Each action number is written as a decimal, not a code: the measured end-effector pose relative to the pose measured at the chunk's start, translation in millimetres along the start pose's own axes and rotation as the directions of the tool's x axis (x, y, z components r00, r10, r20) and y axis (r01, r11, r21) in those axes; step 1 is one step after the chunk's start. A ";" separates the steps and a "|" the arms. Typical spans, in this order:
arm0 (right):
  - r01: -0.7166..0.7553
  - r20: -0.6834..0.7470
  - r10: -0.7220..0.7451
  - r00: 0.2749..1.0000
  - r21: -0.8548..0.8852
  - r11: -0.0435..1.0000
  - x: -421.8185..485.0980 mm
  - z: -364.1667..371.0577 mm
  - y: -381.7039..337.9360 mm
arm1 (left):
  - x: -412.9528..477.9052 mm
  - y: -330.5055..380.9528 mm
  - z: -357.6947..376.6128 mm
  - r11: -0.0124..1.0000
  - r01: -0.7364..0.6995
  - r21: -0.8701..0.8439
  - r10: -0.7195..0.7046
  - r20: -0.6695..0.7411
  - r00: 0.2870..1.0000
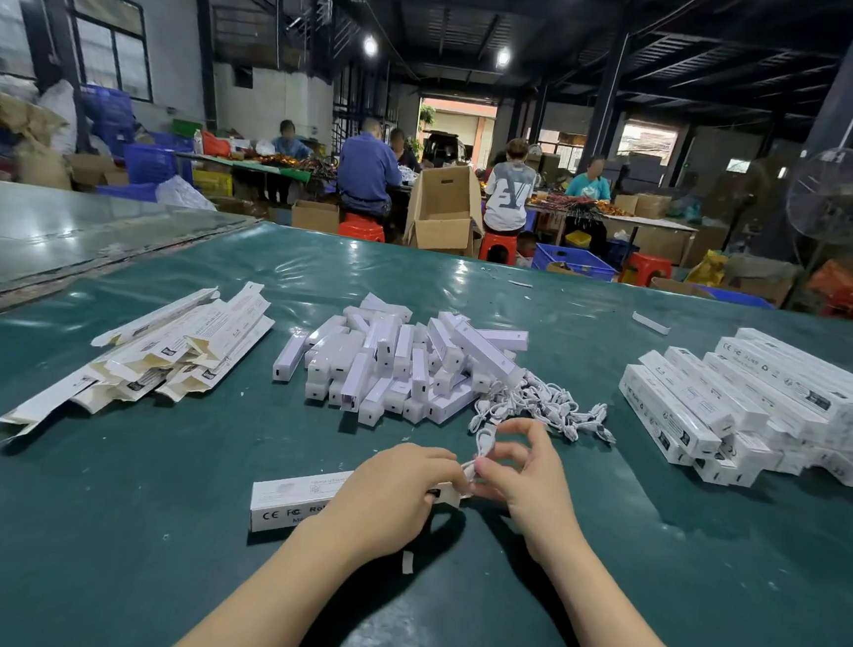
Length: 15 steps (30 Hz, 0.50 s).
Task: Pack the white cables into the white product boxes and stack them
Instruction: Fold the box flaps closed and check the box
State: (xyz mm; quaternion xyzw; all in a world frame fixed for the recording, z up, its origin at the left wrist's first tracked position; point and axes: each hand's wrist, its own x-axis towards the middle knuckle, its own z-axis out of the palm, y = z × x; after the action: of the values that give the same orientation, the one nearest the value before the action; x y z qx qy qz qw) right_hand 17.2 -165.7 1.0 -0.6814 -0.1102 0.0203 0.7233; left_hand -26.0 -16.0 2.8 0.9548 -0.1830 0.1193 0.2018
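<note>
While left hand (pixel 389 487) gripped box (pixel 290 505), long axis 9-to-3, I noted right hand (pixel 528 487) pinching cable (pixel 484 439) just off open end, 3 o'clock.

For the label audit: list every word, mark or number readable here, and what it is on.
"CE FC", then "Ro" cut off by the left hand: side of the product box under it.
"CE FC": top box of the finished stack, right.
Other print on both boxes: too small to read.
Flat cartons, left: print blurred.
Centre pile of white units: nothing legible.
</note>
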 end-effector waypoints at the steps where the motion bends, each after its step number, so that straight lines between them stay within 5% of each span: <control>1: -0.008 0.022 0.008 1.000 -0.009 1.000 -0.6 1.5 0.5 | 0.0 -0.4 0.1 1.000 -0.004 -0.009 0.004 -0.005 1.000; 9: -0.024 0.032 0.032 0.999 -0.220 0.975 0.2 1.4 1.3 | -0.9 -1.4 -0.6 0.999 0.006 -0.054 -0.009 -0.059 0.998; 15: -0.021 0.037 0.028 0.999 -0.167 0.986 0.3 -1.5 1.9 | -0.5 -0.5 -1.7 0.998 0.017 -0.062 -0.021 -0.068 0.997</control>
State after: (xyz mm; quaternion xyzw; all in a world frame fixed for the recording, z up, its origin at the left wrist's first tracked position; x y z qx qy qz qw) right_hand 18.0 -167.0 -0.9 -0.7402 -0.1173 0.0332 0.6612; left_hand -26.5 -14.7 3.9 0.9452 -0.1703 0.1445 0.2381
